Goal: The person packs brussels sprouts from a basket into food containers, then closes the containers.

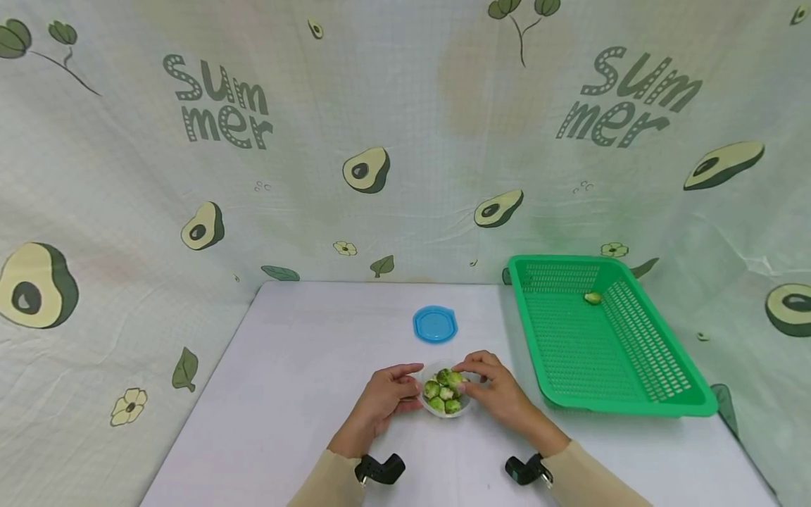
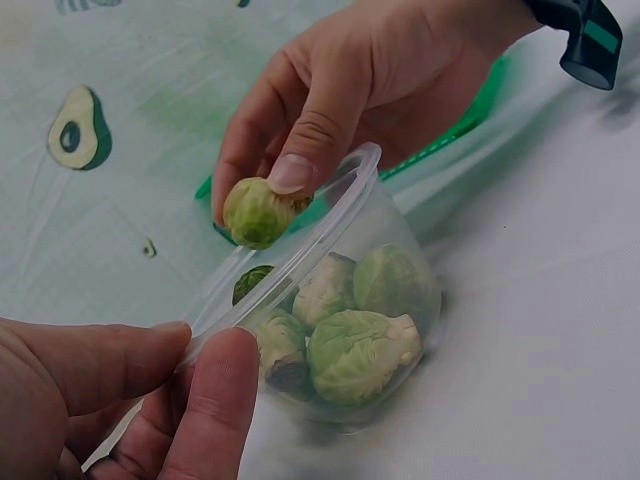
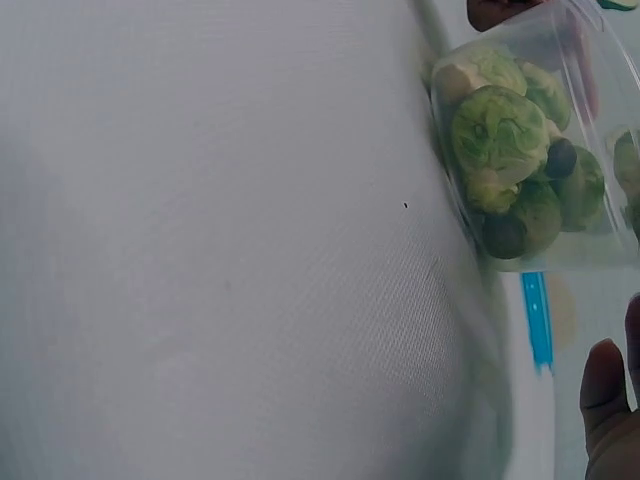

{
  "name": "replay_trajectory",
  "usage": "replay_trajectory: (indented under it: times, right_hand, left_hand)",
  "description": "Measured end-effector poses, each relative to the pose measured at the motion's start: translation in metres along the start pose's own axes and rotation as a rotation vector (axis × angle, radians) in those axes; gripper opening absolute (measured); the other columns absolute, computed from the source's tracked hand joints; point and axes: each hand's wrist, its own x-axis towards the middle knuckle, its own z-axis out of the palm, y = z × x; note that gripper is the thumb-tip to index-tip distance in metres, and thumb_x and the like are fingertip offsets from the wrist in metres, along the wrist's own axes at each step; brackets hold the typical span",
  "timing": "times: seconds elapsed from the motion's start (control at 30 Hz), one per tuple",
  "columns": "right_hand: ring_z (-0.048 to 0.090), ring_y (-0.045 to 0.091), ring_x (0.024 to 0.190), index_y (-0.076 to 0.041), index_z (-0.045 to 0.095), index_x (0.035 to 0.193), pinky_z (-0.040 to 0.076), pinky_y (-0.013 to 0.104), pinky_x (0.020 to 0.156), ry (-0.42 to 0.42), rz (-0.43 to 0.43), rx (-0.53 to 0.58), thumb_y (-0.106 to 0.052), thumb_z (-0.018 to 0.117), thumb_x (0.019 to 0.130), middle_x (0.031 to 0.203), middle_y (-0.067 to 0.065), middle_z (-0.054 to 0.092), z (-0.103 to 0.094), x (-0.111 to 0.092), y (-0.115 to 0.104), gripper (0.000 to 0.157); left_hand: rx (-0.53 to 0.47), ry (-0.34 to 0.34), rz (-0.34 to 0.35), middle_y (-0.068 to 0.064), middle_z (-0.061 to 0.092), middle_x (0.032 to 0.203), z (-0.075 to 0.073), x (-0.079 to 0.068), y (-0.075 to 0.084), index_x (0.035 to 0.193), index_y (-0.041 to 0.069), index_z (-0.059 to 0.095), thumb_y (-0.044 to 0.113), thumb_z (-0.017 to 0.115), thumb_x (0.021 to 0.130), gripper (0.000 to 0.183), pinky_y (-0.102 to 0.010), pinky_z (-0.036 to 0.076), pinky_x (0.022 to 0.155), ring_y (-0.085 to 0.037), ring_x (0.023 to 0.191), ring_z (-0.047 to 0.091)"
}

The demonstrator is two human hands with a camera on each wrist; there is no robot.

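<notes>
A clear plastic tub [image 2: 398, 228] stands on the white table, with several Brussels sprouts [image 2: 355, 355] inside. My left hand [image 1: 388, 394] pinches the tub's rim from the left, thumb and finger at the edge. Between the thumb and fingers of my right hand [image 2: 350, 90] is a single Brussels sprout [image 2: 258, 213], held at the tub's mouth. In the right wrist view the sprouts show through the tub's wall, and only part of the right hand [image 3: 608, 410] appears at the edge.
Behind the tub lies a blue lid [image 1: 435, 324]. A green plastic basket [image 1: 535, 352] stands at the right, with one Brussels sprout [image 1: 593, 298] near its far end. A printed cloth [image 1: 418, 127] hangs behind the table.
</notes>
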Motion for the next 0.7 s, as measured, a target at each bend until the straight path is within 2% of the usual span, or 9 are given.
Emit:
replay_trajectory:
  times: [0.17,0.4,0.7]
  right_hand:
    - [0.052,0.010,0.109,-0.018,0.079,0.118,0.051,0.034,0.084,-0.018,-0.012,-0.008,-0.009,0.080,0.093,0.121,0.001,0.062,-0.0006,0.0026,0.0022,0.027]
    - [0.057,0.033,0.108,-0.010,0.078,0.118,0.050,0.034,0.082,-0.047,-0.056,0.027,0.000,0.075,0.092,0.122,0.006,0.061,-0.0010,0.0032,0.0055,0.029]
    - [0.059,0.031,0.106,-0.017,0.079,0.108,0.050,0.034,0.082,-0.035,-0.024,0.007,-0.010,0.081,0.091,0.121,0.004,0.060,-0.0003,0.0030,0.0057,0.018]
  left_hand:
    - [0.002,0.000,-0.002,-0.004,0.061,0.096,-0.0010,0.0016,-0.0004,0.144,0.001,0.063,-0.004,0.070,0.095,0.049,-0.027,0.066,0.071,-0.013,0.073,0.068]
    - [0.006,0.006,-0.012,-0.005,0.061,0.096,-0.0005,0.0032,0.0003,0.142,0.003,0.065,-0.003,0.070,0.096,0.047,-0.028,0.066,0.073,-0.014,0.074,0.069]
    - [0.003,0.006,-0.012,-0.005,0.061,0.096,0.0006,0.0009,0.0007,0.143,0.002,0.064,-0.004,0.070,0.096,0.048,-0.028,0.066,0.073,-0.014,0.076,0.069]
